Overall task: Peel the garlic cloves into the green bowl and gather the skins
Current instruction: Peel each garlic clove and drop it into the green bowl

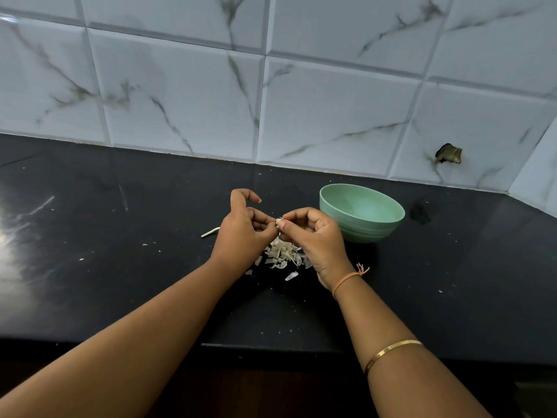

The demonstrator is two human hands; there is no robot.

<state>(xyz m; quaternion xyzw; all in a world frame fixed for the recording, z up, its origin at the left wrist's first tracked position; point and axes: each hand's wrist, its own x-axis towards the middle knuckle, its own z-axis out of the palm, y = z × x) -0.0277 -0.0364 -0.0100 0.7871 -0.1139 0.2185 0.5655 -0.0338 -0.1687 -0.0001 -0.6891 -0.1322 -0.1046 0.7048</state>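
Note:
Both hands meet above the black counter and pinch one small garlic clove [278, 221] between their fingertips. My left hand [241, 230] holds it from the left with the index finger raised and curled. My right hand [313, 236] pinches it from the right. Directly beneath them lies a loose pile of pale garlic skins [281, 256], with a few stray flakes toward the front. The green bowl [361, 214] stands upright just right of my right hand; its contents are hidden from here.
A thin pale stalk [210, 232] lies on the black counter [120, 267] left of my left hand. The tiled wall [271, 101] rises behind, with a dark hole [448, 153] at the right. The counter's front edge runs below my forearms.

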